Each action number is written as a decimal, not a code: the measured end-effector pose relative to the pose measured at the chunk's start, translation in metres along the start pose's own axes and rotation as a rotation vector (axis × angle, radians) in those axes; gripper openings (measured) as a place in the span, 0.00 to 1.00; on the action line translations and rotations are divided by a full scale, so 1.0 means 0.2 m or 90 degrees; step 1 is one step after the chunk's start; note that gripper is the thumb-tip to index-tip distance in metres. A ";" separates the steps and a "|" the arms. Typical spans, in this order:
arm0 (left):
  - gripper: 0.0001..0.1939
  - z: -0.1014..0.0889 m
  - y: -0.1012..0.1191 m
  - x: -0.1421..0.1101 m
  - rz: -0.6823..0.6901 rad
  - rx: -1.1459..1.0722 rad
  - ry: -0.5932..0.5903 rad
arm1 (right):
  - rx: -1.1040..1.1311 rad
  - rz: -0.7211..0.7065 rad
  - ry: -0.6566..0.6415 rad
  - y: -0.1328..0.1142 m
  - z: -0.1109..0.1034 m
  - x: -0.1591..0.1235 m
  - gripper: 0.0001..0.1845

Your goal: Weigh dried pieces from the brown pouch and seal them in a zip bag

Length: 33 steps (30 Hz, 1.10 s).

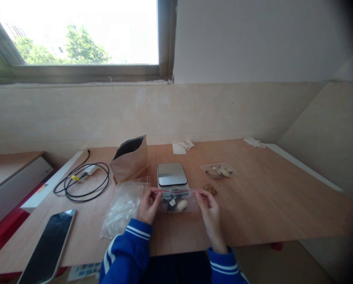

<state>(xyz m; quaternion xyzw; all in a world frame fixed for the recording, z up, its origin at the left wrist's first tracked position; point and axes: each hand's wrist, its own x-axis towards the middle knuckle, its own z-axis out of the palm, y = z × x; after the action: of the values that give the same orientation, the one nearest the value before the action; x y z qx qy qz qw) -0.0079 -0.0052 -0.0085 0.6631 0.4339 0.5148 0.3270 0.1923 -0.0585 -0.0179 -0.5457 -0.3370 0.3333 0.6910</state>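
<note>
A clear zip bag with a red seal strip is stretched between my hands, just in front of a small kitchen scale. Inside it lie a pale oval piece, some dark pieces and a little white square. My left hand pinches the bag's top left corner. At the top right corner, my right hand pinches the same edge between thumb and fingers. Part of the scale is hidden behind the bag. A brown crumpled-looking piece rests on the table just beyond my right hand.
Empty clear bags are piled left of my left hand. Behind them stands an open kraft pouch. A filled zip bag lies to the right. A coiled black cable and a phone are at left; crumpled tissue sits by the wall.
</note>
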 end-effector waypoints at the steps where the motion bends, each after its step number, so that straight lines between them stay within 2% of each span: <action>1: 0.09 0.00 0.00 0.00 0.014 0.005 0.007 | 0.002 0.000 0.002 0.00 0.00 0.00 0.17; 6: 0.08 -0.01 0.00 0.00 0.085 0.034 0.033 | -0.017 -0.003 0.015 0.04 -0.02 0.01 0.18; 11: 0.06 -0.01 0.01 0.00 0.105 0.037 0.044 | -0.032 0.003 0.033 0.05 -0.03 0.01 0.18; 15: 0.06 -0.01 0.01 0.00 0.096 0.031 0.049 | -0.026 0.007 0.030 0.03 -0.02 0.01 0.18; 20: 0.07 -0.01 0.03 0.00 0.055 0.022 0.014 | -0.021 0.012 0.006 0.02 -0.02 0.01 0.19; 25: 0.10 -0.01 0.06 -0.01 0.024 0.029 -0.005 | -0.044 0.022 -0.056 0.01 -0.02 0.00 0.23; 28: 0.11 -0.01 0.07 -0.01 0.012 0.029 -0.002 | -0.045 0.022 -0.083 0.02 -0.01 0.01 0.21; 33: 0.09 0.00 0.06 0.00 0.026 0.031 -0.001 | -0.043 0.035 -0.058 0.04 0.00 0.00 0.21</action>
<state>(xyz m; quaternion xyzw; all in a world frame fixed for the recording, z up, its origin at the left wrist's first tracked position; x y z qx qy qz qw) -0.0060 -0.0092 0.0022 0.6800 0.4321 0.5103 0.3007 0.1924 -0.0567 -0.0254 -0.5622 -0.3639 0.3649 0.6468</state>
